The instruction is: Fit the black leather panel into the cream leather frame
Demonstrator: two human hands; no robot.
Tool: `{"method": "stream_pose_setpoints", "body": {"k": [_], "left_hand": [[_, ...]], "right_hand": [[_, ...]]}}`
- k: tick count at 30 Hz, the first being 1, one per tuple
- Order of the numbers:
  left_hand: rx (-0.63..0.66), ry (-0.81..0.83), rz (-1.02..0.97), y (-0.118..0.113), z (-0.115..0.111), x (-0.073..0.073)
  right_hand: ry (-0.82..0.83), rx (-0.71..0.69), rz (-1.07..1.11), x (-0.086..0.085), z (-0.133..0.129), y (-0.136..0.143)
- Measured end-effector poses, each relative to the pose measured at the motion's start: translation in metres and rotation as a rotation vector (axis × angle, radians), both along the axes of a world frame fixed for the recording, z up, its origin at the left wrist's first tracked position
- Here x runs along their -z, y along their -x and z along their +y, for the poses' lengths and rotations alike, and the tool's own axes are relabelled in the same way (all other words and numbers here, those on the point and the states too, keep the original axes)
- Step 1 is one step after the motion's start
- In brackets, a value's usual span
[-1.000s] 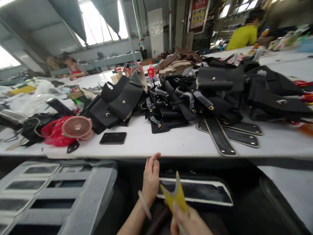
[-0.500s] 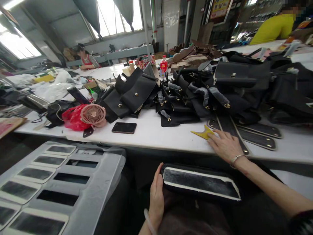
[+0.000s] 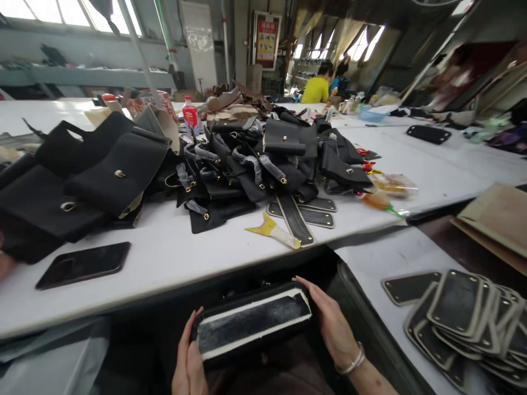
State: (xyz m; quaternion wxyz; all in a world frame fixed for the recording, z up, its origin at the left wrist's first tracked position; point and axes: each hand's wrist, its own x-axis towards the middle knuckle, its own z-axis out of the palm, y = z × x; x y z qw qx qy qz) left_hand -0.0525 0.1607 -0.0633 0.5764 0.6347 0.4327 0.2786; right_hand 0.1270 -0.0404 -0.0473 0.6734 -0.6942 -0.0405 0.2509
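Note:
Between my hands is a black bag [image 3: 255, 321], its long base turned up toward me. A rough cream-white border frames the dark, dusty-looking panel on that base. My left hand [image 3: 190, 351] grips the bag's left end, while my right hand [image 3: 331, 323] is closed along the right end, with a bracelet at the wrist. Beyond the bag, a yellow forked tool [image 3: 267, 225] with a whitish wrapped handle lies on the white table. Dark strips with pale edges and studs [image 3: 294, 219] lie crossed beside that tool.
Black bags [image 3: 230, 164] with wrapped handles are heaped across the table [image 3: 164, 280]. A phone [image 3: 84, 264] lies at left. Stacked studded base pieces [image 3: 457, 307] are on the right-hand surface. A red-labelled bottle [image 3: 190, 115] stands behind; a person in yellow [image 3: 316, 90] sits farther back.
My right hand has left the yellow tool on the table and now holds the bag's right end. The view has swung right, bringing the stacked base pieces in.

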Motion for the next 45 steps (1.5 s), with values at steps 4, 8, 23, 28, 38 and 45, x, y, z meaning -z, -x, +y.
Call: {"method": "stream_pose_setpoints", "body": {"k": [4,8,23,28,38,45], "left_hand": [[-0.037,0.091,-0.007,-0.009,-0.005,-0.012],[-0.035,0.149,-0.008,-0.012,-0.001,-0.009],[0.053,0.324,-0.026,-0.007,0.026,-0.006],[0.143,0.121,-0.039,-0.001,0.021,-0.001],[0.223,0.23,-0.076,-0.001,0.033,-0.026],[0.281,0.278,0.06,-0.004,0.058,-0.035]], "right_hand": [[-0.059,0.024,0.002,0.013,0.011,0.008],[0.001,0.086,-0.123,0.023,0.016,0.008],[-0.011,0.029,0.042,0.01,0.016,-0.007],[0.268,0.114,-0.126,0.018,0.015,-0.003],[0.419,0.072,-0.169,0.024,0.011,-0.011],[0.368,0.08,-0.15,0.03,0.011,-0.012]]}}
